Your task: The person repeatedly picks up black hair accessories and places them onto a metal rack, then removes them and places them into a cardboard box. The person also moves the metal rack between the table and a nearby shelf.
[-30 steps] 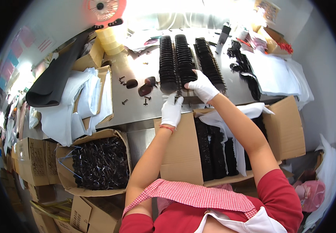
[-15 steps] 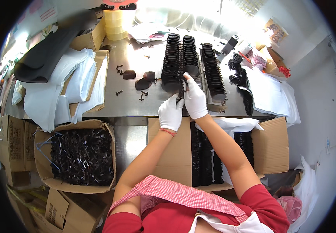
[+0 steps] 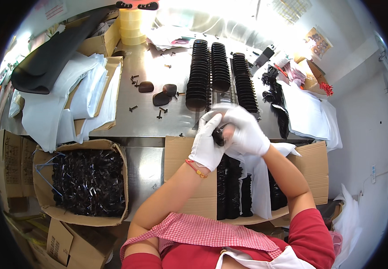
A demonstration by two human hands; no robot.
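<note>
Both my hands wear white gloves and meet over the near edge of the steel table point(image 3: 171, 71). My left hand point(image 3: 208, 144) and my right hand point(image 3: 244, 130) together grip a small dark lens-shaped piece point(image 3: 219, 136) between them; most of it is hidden by the fingers. Just beyond my hands stand three long rows of stacked dark lenses point(image 3: 199, 74). Below my hands an open cardboard box point(image 3: 312, 168) holds more rows of dark pieces and white wrapping.
Loose dark lenses point(image 3: 161, 98) and small screws point(image 3: 133, 80) lie on the table to the left. White sheets point(image 3: 75, 96) pile at the left, white bags point(image 3: 308, 112) at the right. A cardboard box of black frame parts point(image 3: 86, 181) stands at lower left. Tape rolls point(image 3: 133, 27) sit at the back.
My hands have drawn back from the lens rows toward me and closed together around a small dark piece. The view has tilted down toward the box.
</note>
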